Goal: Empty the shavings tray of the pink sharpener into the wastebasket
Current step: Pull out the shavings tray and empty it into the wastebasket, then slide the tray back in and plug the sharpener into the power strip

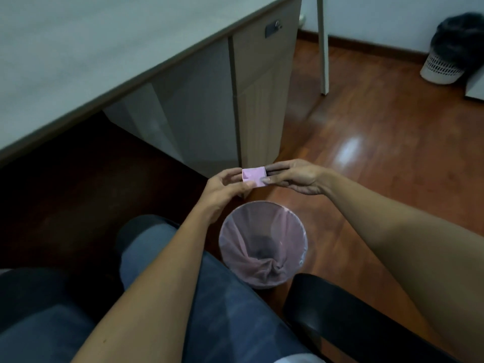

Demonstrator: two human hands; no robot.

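Note:
A small pink box-shaped piece of the pink sharpener (253, 176) is held between both hands, above and a little beyond the wastebasket. My left hand (227, 189) pinches its left end. My right hand (293, 178) grips its right end, where a dark part sits between the fingers. I cannot tell whether the tray is pulled apart from the sharpener's body. The wastebasket (263, 243) stands on the floor below, lined with a pink bag, with a little dark matter at its bottom.
A desk (78, 61) with a wooden cabinet (264, 82) fills the upper left. My legs in blue trousers (183, 297) and a black armrest (340, 310) are near the wastebasket. A second white basket with a black bag (445, 53) stands far right on the wooden floor.

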